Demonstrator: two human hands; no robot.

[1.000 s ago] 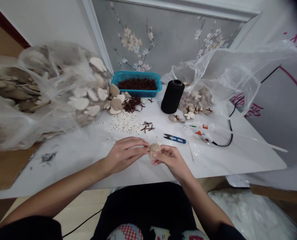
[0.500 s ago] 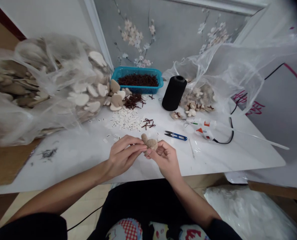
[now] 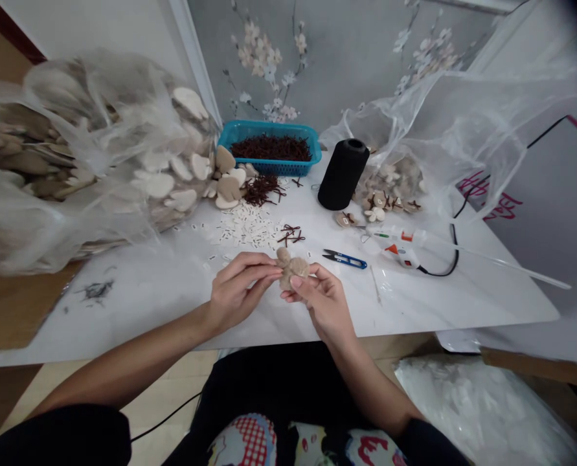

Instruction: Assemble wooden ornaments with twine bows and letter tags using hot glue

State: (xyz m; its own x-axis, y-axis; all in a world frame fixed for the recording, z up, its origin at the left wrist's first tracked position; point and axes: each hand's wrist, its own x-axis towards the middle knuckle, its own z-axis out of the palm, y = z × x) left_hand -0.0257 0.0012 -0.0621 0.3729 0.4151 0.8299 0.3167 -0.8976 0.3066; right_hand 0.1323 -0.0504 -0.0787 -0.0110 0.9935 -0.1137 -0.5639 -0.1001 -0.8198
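Note:
Between my two hands, above the front of the table, is a small beige plush piece (image 3: 296, 267) with rounded lobes. My left hand (image 3: 242, 285) pinches its left edge with the fingertips. My right hand (image 3: 326, 294) grips it from the right, thumb laid across the front. Just beyond it lie brown bows (image 3: 292, 234) and a scatter of small white labels (image 3: 249, 225). Blue-handled thread snips (image 3: 345, 259) rest to the right of my hands, with a thin white stick (image 3: 375, 285) beside them.
A teal basket (image 3: 271, 169) of brown bows stands at the back, near a black thread cone (image 3: 343, 175). Clear bags (image 3: 123, 149) of plush pieces fill the left. A white glue gun (image 3: 405, 254) with its cord lies right, before another clear bag (image 3: 414, 149).
The plush piece is tilted a little differently in my fingers, showing more of its lobes. Both hands keep their hold. The whole view has shifted slightly.

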